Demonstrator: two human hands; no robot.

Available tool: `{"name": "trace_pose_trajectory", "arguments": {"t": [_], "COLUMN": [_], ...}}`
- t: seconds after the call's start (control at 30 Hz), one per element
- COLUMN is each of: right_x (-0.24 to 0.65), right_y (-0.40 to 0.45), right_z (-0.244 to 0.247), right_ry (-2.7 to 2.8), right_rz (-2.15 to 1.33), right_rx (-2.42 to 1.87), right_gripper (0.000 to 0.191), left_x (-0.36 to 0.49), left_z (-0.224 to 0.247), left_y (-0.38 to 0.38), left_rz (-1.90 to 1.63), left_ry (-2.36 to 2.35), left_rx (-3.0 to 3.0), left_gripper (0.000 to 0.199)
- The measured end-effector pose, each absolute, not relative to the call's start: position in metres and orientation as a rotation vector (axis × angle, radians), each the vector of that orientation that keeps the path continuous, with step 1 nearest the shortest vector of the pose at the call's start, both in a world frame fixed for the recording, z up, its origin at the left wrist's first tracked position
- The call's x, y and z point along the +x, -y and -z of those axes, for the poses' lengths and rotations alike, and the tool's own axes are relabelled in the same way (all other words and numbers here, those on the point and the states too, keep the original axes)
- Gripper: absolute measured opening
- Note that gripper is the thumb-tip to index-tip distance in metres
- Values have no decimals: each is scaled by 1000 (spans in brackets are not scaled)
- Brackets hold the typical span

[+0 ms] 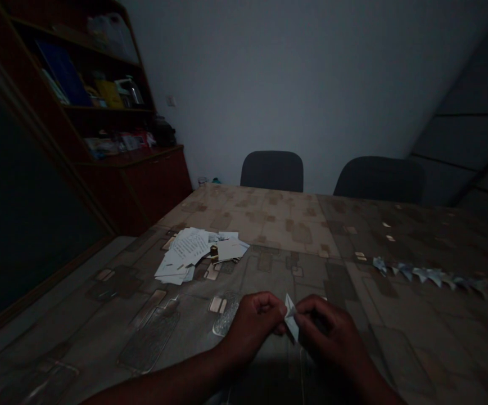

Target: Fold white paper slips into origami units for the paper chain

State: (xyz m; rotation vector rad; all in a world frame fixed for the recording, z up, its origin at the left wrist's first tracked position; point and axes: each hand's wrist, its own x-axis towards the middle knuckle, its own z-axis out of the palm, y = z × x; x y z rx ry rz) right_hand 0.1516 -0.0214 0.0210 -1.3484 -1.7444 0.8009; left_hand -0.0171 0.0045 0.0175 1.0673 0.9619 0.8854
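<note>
Between my two hands, just above the table, is a small folded piece of white paper (291, 323), narrow and pointed at its top end. My left hand (258, 318) pinches its left edge with thumb and forefinger. From the other side, my right hand (328, 326) grips it in the same way, fingers curled. Off to the right stands a row of several folded paper pieces (427, 275) with pointed tips. A loose pile of printed paper sheets (187, 253) lies to the left, beyond my left hand.
A patterned cloth covers the table (265, 214). Two dark chairs (271, 169) stand at its far side by the wall. On the left is a wooden cabinet (155, 180) with cluttered shelves. The room is dim.
</note>
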Motion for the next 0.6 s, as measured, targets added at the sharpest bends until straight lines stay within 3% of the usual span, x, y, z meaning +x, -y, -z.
{"name": "trace_pose_trajectory", "arguments": {"t": [0.43,0.6], "right_x": [154,153], "right_y": [21,21], "right_z": [-14,-15], "right_ry": [1673,1658], "right_rz": [-884,-865], "right_rx": [-1380,-1399], "right_gripper": [19,18], "left_x": [-16,-17], "left_z": [-17,-17], "left_y": [-1,-2], "left_rz": [-914,-895], "left_ry": [-995,-943], "left_rx": [1170,1133], "left_gripper": [24,31]}}
